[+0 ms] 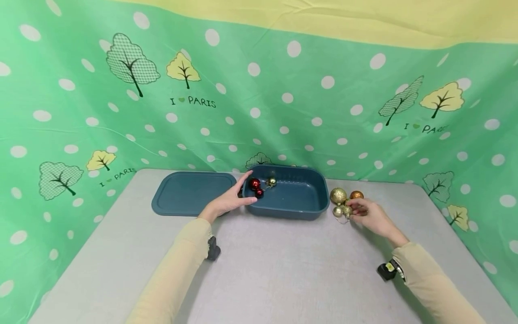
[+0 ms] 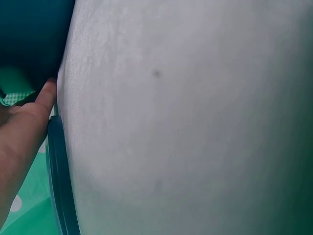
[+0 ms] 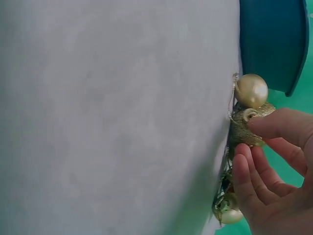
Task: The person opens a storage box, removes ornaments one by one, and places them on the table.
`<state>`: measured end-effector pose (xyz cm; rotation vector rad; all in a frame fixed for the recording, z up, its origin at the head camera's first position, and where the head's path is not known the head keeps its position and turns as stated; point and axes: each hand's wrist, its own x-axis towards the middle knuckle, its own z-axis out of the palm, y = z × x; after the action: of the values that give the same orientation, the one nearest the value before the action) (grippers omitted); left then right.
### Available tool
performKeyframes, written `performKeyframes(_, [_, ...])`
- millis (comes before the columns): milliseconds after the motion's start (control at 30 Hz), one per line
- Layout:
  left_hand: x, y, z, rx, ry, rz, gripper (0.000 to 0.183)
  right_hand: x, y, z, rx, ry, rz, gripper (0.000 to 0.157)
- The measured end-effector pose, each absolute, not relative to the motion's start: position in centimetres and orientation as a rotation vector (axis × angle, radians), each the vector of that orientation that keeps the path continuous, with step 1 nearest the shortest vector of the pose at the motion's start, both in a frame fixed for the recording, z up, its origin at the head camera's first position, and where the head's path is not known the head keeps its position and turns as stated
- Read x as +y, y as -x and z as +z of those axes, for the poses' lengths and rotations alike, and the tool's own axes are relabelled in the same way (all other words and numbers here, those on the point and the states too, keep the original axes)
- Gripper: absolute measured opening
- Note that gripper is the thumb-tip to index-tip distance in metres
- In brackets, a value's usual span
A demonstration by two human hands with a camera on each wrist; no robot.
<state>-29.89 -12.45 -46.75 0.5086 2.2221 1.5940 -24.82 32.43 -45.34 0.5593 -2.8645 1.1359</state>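
A blue rectangular box (image 1: 283, 217) stands open on the table, holding two red baubles (image 1: 254, 183) and a small gold bauble (image 1: 272, 181) at its left end. My left hand (image 1: 228, 199) spreads over that end, its straight forefinger and thumb along the rim. To the right of the box lies a cluster of baubles: a large glittery gold one (image 1: 338, 195), a copper one (image 1: 356, 195) and smaller gold ones. My right hand (image 1: 370, 216) pinches a glittery gold bauble (image 3: 242, 129) between thumb and fingers, beside a smooth gold bauble (image 3: 252, 91).
A flat blue lid (image 1: 190, 193) lies left of the box on the pale grey table (image 1: 279, 270). Behind the table hangs a green dotted cloth (image 1: 259, 90) printed with trees. A black wrist camera (image 1: 386, 271) sits under the right wrist.
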Motion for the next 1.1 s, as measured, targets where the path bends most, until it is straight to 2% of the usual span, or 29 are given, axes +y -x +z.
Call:
performKeyframes(233, [-12.4, 29.8, -46.6, 2.218, -0.502, 1.594, 0.092, 32.5, 24.3, -44.0, -2.833, -0.548, 1.181, 0.043])
performKeyframes(433, [-12.4, 29.9, -46.6, 2.222, -0.507, 1.594, 0.092, 32.1, 24.2, -43.0, -2.762, -0.594, 1.193, 0.04])
performKeyframes(1100, [-12.3, 29.8, -46.5, 2.205, -0.476, 1.606, 0.089, 26.3, 24.6, -41.7, -2.679, -0.62, 1.466, 0.034])
